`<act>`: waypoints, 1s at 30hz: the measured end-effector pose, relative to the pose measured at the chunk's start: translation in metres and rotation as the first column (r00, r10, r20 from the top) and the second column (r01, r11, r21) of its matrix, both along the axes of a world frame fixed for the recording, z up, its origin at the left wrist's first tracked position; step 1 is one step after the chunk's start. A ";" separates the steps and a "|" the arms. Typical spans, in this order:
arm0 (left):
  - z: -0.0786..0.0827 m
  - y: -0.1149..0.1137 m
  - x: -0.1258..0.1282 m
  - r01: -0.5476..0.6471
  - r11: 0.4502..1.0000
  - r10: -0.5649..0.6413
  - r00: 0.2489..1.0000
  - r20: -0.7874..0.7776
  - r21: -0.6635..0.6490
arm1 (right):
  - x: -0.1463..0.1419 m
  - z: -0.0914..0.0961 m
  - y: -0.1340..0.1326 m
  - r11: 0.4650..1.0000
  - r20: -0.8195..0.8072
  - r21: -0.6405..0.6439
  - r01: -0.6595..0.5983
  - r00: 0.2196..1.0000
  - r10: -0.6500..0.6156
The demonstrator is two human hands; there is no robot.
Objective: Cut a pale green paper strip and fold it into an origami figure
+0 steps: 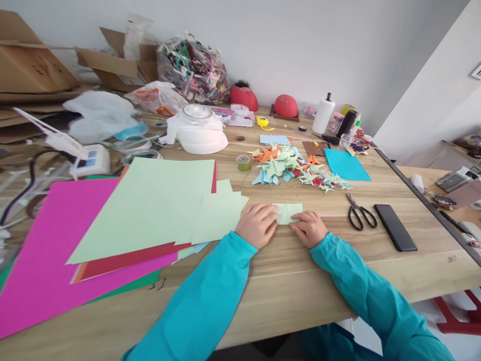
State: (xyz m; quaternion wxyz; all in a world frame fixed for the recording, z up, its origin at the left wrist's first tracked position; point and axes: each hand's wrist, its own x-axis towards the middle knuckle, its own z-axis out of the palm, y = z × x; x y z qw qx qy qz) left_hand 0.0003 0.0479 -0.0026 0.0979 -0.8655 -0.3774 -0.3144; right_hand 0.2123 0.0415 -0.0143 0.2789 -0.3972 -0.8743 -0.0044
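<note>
A small piece of pale green paper (287, 213), creased down its middle, lies on the wooden table between my hands. My left hand (258, 225) has its fingers closed together on the paper's left edge. At the lower right edge, my right hand (309, 228) grips the same paper between thumb and fingertips. Just beyond it is a heap of folded paper shapes (278, 163) in green, orange, blue and red. Pale green sheets (158, 205) are stacked left of my left hand, over red and magenta ones (75, 215).
Black-handled scissors (361, 213) and a phone (396, 227) lie to the right. Behind the heap are a blue sheet (346, 164), a small round tape roll (243, 162) and a yellow tape measure (262, 121). Cardboard boxes (116, 62) and a bag of scraps (193, 70) stand along the wall.
</note>
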 end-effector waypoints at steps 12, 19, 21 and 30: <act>-0.007 0.007 0.019 0.087 0.995 -0.072 0.950 -0.305 0.037 | -0.004 -0.004 0.009 0.998 0.029 0.063 0.029 0.999 -0.031; -0.002 0.009 0.027 0.073 0.993 -0.056 0.984 -0.171 0.096 | -0.012 -0.002 0.013 0.966 0.059 0.253 0.049 0.996 -0.066; 0.001 0.010 0.029 0.065 0.990 -0.045 0.987 -0.153 0.127 | -0.015 0.001 0.015 0.960 0.050 0.271 0.071 0.995 -0.088; 0.012 0.009 0.026 0.113 0.986 -0.102 0.990 -0.093 0.120 | -0.017 0.007 0.015 0.936 0.125 0.353 -0.001 0.991 -0.046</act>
